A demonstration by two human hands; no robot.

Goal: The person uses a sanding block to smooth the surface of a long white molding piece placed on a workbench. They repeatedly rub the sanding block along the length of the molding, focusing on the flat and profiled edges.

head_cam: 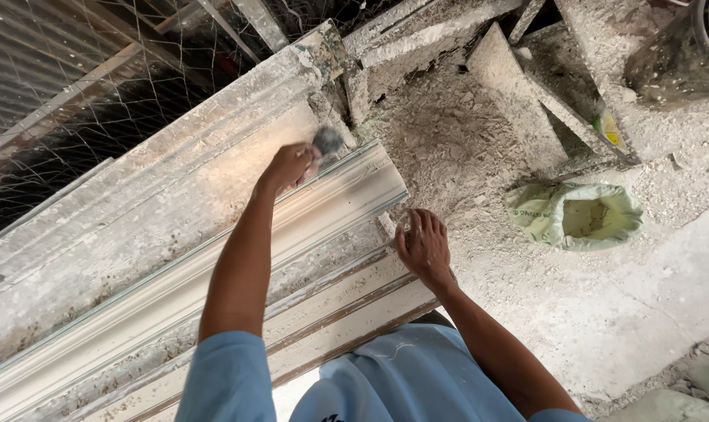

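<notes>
Gripping a small grey pad [328,141] in my closed left hand [290,166], I rub the far end of the long white plaster cornice moulding [214,266]; my right hand [422,248] rests open on its right edge. Most of its length looks smooth, I judge.

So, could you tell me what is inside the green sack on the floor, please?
The green sack stands open with its rim rolled down, and pale powder shows in its mouth. How deep the powder goes is hidden by the sack's walls. Neither hand is near it.
</notes>
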